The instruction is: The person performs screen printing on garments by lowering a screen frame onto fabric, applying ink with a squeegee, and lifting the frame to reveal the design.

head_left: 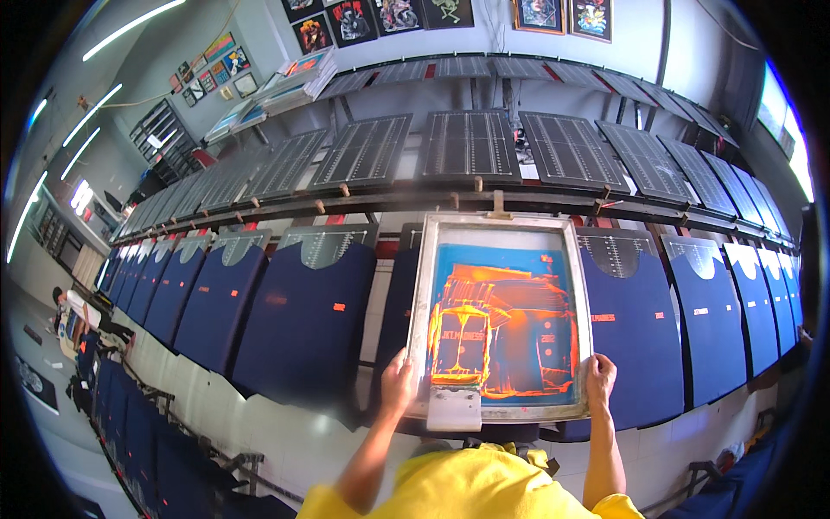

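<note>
navy shirt (394,303): mostly behind framed screen (510,324) | yellow shirt (475,489): cut off by lower edge

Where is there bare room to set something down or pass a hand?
The dark board beyond the screen frame, between two similar boards, is uncovered, slope unclear. A hand might pass through the narrow gap left of the frame, between navy shirts. The frame is crowded: orange ink, metal tool, left hand, right hand.

Pale wall (702,56) | 2 brown-framed pictures (592,17) | light tiled floor (186,381) | lit tubes (134,28) | dark rack (160,138)
</note>
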A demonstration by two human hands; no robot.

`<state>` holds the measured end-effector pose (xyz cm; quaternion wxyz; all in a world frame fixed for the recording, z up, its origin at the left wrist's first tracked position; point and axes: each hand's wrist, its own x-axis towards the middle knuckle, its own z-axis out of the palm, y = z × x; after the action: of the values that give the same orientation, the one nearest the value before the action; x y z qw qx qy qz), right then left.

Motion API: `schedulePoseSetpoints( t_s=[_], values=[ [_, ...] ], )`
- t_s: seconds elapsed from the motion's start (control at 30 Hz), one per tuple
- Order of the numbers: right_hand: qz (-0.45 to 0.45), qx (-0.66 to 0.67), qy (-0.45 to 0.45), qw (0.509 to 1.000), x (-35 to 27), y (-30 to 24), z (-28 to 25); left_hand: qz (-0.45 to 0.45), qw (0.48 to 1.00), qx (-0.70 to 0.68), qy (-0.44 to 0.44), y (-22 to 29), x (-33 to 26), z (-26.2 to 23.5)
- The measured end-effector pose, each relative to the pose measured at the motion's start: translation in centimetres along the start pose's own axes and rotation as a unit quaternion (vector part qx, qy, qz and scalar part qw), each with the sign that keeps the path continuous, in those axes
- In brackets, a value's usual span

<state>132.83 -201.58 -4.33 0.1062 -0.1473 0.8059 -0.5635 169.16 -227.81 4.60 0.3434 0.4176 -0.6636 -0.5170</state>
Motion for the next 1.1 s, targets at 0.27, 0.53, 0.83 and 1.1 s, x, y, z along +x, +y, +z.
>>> schedulePoseSetpoints(
  t_s=[0.27,0.53,0.83,1.1],
  values=[
    [-0.004,-0.081,0.016,0.997,0.6,-2.3,-0.7,-0.026,0.997,0.067,0.006,-0.1,0.3,-0.6],
    [-0.009,-0.083,0.03,0.996,-0.4,-4.8,-1.3,-0.089,0.995,0.043,-0.008,0.5,0.8,-0.8],
    [0.0,-0.108,0.03,0.994,0.5,-4.4,-0.9,-0.074,0.995,0.057,-0.019,3.1,0.2,-0.6],
    [-0.042,-0.084,0.055,0.994,0.8,-3.4,-0.3,-0.037,0.999,0.032,0.01,-0.9,1.1,-0.9]
  ],
)
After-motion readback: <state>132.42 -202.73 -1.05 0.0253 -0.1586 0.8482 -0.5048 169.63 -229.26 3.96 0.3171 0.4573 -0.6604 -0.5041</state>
